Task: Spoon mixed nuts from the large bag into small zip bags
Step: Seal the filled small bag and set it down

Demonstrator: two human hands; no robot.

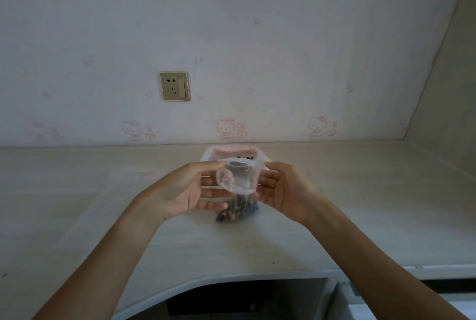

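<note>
I hold a small clear zip bag (238, 178) in the air above the desk, its mouth spread open toward me. Dark mixed nuts (237, 210) fill its lower part. My left hand (185, 188) pinches the bag's left rim between thumb and fingers. My right hand (280, 188) pinches the right rim the same way. Behind the small bag stands the large clear bag (233, 152) with a pink zip strip, mostly hidden. No spoon is in view.
The pale wood-grain desk (334, 216) runs to the wall, with a curved cut-out at its front edge (231, 278). A wall socket (175, 86) sits above the desk at the left. A side panel (443, 88) closes the right end.
</note>
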